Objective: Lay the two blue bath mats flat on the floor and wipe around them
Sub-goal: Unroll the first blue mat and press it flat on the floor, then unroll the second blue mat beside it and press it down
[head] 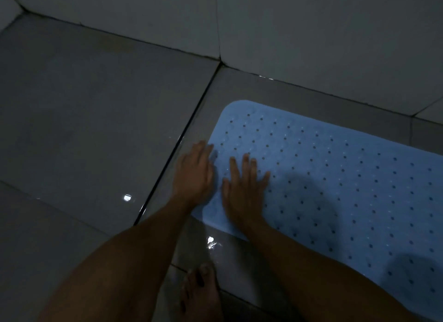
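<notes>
One blue bath mat point(335, 178) with rows of small holes lies flat on the grey tiled floor, running from centre to the right edge of the view. My left hand point(194, 173) rests palm down at the mat's left end, half on the mat's rim and half on the tile, fingers together. My right hand point(242, 190) lies flat on the mat just beside it, fingers spread. Neither hand holds anything. A second mat is not in view.
The floor point(96, 130) is wet and glossy, with light glints near the mat's near corner. A tiled wall point(311, 34) rises close behind the mat. My bare foot point(201, 295) stands on the tile just in front of the mat. The room is dim.
</notes>
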